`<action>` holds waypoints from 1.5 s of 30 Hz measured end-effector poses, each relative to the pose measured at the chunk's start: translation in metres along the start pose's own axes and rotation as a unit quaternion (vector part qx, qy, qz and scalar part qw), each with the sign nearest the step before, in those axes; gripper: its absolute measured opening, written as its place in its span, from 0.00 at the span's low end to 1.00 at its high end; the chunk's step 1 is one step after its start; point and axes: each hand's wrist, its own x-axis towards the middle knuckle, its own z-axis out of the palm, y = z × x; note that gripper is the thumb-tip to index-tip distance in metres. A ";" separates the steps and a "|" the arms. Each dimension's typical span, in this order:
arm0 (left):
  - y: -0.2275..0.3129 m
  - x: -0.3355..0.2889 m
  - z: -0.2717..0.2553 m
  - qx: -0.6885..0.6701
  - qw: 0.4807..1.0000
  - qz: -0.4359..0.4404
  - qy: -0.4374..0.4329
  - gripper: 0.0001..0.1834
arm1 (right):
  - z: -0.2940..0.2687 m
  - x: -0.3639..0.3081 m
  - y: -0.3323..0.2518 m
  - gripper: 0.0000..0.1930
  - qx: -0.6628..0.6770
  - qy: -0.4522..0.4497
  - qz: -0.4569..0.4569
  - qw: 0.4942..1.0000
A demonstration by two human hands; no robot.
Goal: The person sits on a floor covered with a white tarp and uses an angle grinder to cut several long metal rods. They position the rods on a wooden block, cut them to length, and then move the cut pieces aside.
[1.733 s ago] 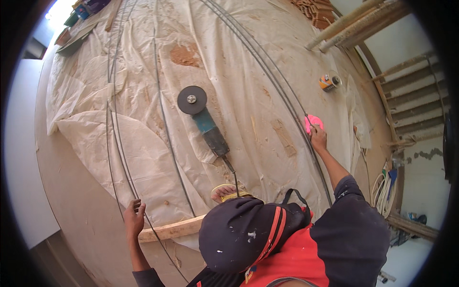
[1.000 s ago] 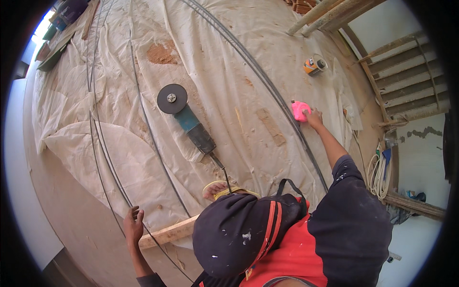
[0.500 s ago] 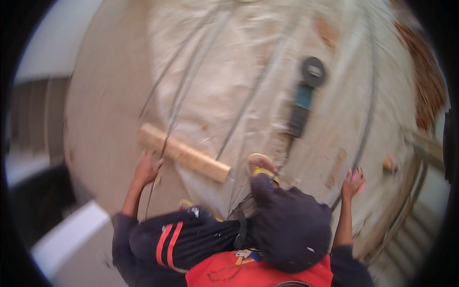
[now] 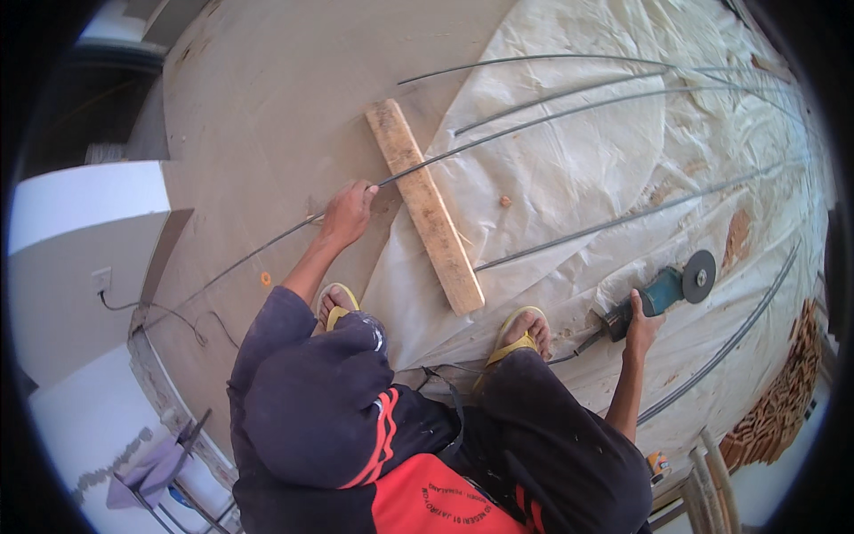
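10 o'clock: my left hand [image 4: 349, 214] pinches rod [image 4: 445, 155] (timber [image 4: 436, 230] props it); 3 o'clock: right hand [image 4: 642, 332] apparently curled around grinder [image 4: 660, 293]

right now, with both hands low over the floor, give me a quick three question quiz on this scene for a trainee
1. Fill in the blank: the right hand is on the body of a ____.

2. True or false: the metal rod at the left hand crosses over the wooden plank.

3. Multiple choice: what colour are the straps of the sandals?
A) red
B) yellow
C) blue

Key:
1. Grinder
2. True
3. B
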 end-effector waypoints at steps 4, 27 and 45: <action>-0.006 0.004 0.009 -0.047 0.999 0.012 0.019 0.19 | 0.007 0.021 0.003 0.50 0.018 0.014 0.012 1.000; -0.013 -0.032 0.023 -0.112 0.993 -0.024 0.010 0.16 | 0.016 0.055 0.031 0.35 -0.026 -0.008 0.036 0.999; 0.103 -0.048 -0.124 0.022 0.832 0.074 -0.549 0.39 | -0.033 -0.049 -0.050 0.24 0.374 -0.221 -0.012 0.900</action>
